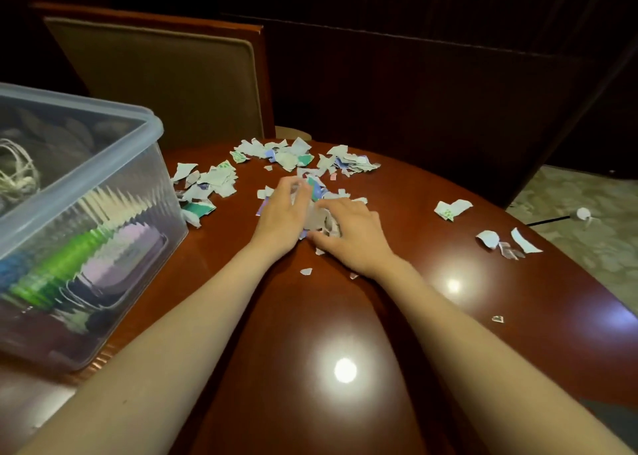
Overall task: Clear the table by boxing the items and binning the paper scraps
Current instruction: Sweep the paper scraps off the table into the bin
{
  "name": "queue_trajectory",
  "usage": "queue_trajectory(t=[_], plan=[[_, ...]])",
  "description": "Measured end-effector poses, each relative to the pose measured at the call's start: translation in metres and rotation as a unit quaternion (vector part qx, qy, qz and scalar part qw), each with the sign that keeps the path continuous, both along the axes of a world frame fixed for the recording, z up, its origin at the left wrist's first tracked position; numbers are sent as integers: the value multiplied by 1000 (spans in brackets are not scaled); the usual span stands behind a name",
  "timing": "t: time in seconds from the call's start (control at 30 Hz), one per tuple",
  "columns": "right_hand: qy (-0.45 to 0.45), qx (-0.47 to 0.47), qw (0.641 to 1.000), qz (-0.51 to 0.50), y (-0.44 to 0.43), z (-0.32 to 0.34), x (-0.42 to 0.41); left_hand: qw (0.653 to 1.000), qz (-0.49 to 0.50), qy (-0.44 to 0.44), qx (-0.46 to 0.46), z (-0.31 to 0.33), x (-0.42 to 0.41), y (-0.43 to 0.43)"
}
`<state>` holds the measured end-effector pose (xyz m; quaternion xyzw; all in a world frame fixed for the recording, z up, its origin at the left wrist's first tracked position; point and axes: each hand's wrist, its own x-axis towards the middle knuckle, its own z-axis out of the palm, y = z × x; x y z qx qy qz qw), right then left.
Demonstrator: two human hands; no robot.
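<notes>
Torn paper scraps (286, 159) lie scattered over the far part of the glossy brown table (345, 316). My left hand (281, 218) and my right hand (352, 233) lie side by side on the table with a small heap of scraps (319, 218) bunched between them, fingers curled around the paper. A clear plastic box (83, 192) stands at the left, holding twine and coloured items. More scraps (452, 209) lie apart at the right.
A padded chair (165, 75) stands behind the table at the far left. Carpet (593, 220) shows past the table's right edge, with a small white object on it. Tiny scraps (306, 271) sit near my wrists.
</notes>
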<state>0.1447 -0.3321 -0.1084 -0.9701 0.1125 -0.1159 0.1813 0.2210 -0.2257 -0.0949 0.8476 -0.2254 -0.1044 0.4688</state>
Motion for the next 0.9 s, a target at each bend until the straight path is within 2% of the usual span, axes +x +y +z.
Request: queue_trajectory(t=[0.13,0.2,0.23,0.33,0.4,0.5,0.7,0.77,0.9], plan=[[-62,37,997,-17,6,-3,-15,999,-25,16,-37,2,-3,-5],[-107,130,983,-73,10,0,-26,998,-63,5,-8,0,-4,-11],[-133,193,965,-122,11,3,-32,996,-79,-7,43,-1,-7,-14],[-213,346,873,-268,13,10,-50,962,-136,-112,208,-6,-23,-18],[-242,429,812,-313,14,15,-64,931,-179,-192,254,-10,-37,-16],[-236,571,721,-314,15,24,-85,910,-197,-241,273,-13,-55,-11],[-241,688,607,-318,26,27,-129,911,-184,-258,263,-9,-101,-9],[-233,693,602,-322,32,27,-144,910,-192,-253,266,-6,-114,-6],[-201,680,622,-331,43,31,-174,894,-191,-288,286,-7,-135,4]])
